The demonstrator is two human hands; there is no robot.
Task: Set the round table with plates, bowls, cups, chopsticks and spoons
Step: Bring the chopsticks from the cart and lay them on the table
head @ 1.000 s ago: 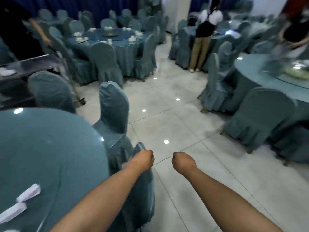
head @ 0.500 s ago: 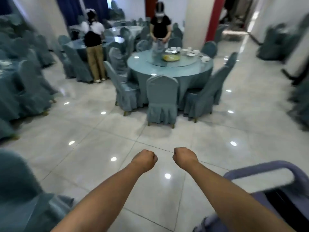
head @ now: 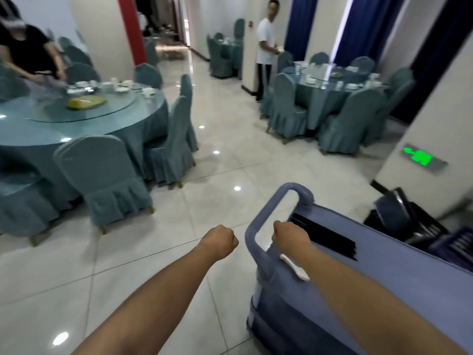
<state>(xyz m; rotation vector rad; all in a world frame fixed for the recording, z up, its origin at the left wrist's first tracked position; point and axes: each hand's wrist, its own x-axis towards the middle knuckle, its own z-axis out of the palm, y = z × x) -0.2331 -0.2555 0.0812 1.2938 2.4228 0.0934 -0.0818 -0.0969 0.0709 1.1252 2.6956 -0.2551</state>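
The left hand (head: pixel 222 239) is a closed fist over bare floor, holding nothing. The right hand (head: pixel 290 235), also fisted and seemingly empty, hovers above the cart (head: pixel 399 283), where black chopsticks (head: pixel 323 235) and a white spoon (head: pixel 294 267) lie. Better to open that hand and gather the chopsticks together. The round table (head: pixel 30 129) and its chairs (head: pixel 102 172) stand well apart, leftward.

Cart (head: pixel 399 275) with chopsticks (head: pixel 323 236), spoon (head: pixel 294 267)

Glossy tiled floor (head: pixel 230 160), matt plastic cart (head: pixel 409 285), cloth-covered chairs (head: pixel 102 172)
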